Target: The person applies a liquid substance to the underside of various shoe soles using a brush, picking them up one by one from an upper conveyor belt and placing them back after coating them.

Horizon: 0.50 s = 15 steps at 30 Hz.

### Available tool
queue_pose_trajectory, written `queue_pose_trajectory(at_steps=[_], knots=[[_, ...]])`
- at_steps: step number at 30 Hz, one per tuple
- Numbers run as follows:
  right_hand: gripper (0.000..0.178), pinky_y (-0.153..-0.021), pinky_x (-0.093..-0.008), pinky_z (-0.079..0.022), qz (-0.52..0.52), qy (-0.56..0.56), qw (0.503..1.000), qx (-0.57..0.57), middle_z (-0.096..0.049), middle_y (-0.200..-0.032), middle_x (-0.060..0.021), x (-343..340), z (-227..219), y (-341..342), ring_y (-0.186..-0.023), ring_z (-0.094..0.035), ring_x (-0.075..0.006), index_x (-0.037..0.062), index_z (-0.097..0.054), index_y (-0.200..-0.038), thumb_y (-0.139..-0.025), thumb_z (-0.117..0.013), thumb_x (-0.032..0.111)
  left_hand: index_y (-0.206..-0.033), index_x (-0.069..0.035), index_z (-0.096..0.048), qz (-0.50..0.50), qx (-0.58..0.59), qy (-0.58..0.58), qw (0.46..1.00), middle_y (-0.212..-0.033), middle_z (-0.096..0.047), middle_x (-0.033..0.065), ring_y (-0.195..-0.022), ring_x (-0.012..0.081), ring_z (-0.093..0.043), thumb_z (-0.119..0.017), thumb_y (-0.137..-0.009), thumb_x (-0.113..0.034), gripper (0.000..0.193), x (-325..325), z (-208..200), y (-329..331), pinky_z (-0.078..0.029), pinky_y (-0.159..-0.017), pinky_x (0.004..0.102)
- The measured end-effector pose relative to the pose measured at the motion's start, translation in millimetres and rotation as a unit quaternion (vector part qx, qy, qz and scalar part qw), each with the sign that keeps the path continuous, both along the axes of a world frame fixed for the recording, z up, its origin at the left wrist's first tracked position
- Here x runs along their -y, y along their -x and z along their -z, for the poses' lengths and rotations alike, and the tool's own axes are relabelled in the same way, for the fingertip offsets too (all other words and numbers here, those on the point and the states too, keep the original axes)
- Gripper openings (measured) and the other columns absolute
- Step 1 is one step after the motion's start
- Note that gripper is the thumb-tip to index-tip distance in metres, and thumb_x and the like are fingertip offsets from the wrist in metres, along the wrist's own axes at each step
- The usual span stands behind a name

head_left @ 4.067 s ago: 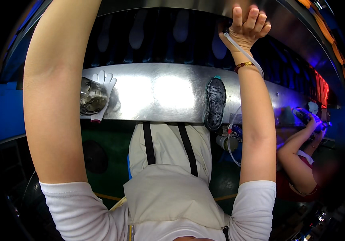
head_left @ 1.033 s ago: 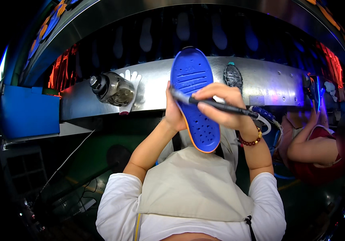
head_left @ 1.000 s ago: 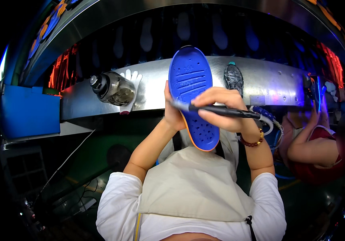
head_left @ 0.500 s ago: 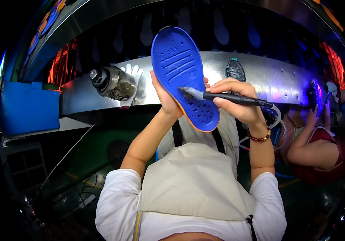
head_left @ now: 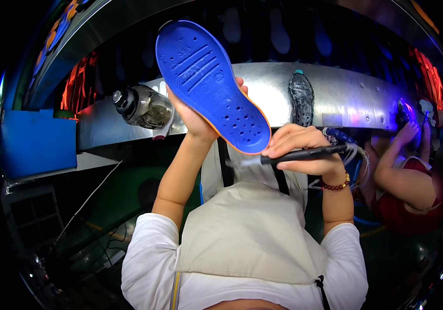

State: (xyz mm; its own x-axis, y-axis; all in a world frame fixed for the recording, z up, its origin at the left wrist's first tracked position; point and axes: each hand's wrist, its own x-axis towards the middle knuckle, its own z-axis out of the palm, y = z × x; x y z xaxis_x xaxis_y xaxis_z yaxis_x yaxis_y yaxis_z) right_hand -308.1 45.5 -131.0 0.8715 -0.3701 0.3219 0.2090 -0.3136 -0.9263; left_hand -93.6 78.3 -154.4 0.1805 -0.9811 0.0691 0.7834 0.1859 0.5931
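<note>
My left hand [head_left: 194,123] grips a blue shoe insole [head_left: 208,77] with an orange edge, its ribbed and perforated face turned up. The thumb lies along the left edge, and fingertips show past the right edge. My right hand [head_left: 306,147] is closed around a black-handled brush [head_left: 304,154], with a pale tube running from its back end. The brush head is blurred and lies below the insole, apart from its face. My right fingertips are at the insole's lower right end; whether they touch it I cannot tell.
A metal ledge [head_left: 268,77] crosses ahead, carrying a clear bottle with black cap [head_left: 149,107], a partly hidden white glove [head_left: 163,130] and a dark sole-shaped piece [head_left: 302,98]. Insole shapes [head_left: 280,31] lie in the dark area beyond. Another person [head_left: 405,175] works at right; a blue box [head_left: 38,137] stands left.
My left hand has moved the insole up and left, tilting it more. The brush has come off the insole's face and dropped below it, along with my right hand.
</note>
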Motion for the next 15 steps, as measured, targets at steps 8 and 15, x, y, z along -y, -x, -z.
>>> queue_pose_trajectory(at_steps=[8, 15], knots=[[0.023, -0.083, -0.0309, -0.045, 0.074, -0.017, 0.997, 0.005, -0.064, -0.092, -0.0115, -5.9, 16.6, -2.6, -0.092, -0.057, -0.0207, -0.0009, -0.064, -0.090, -0.067, -0.068, 0.001, -0.106, 0.001, -0.052, 0.014, -0.008, -0.018, 1.000, -0.088, -0.058, 0.0195, -0.080, 0.0308, -0.058, -0.008, -0.078, -0.069, 0.087, 2.8, -6.4, -1.1, -0.049, -0.070, 0.0410], [0.021, -0.087, -0.0364, -0.045, 0.123, -0.281, 0.951, 0.037, -0.057, -0.103, -0.0217, -2.6, 37.8, 4.1, -0.096, -0.057, -0.0262, -0.0047, -0.056, -0.096, -0.076, -0.058, -0.001, -0.120, 0.001, -0.042, 0.078, -0.085, 0.011, 0.993, -0.105, -0.054, 0.0219, -0.094, 0.0331, -0.055, -0.014, -0.079, -0.069, 0.086, 8.2, -7.3, -1.5, -0.047, -0.080, 0.0427]])
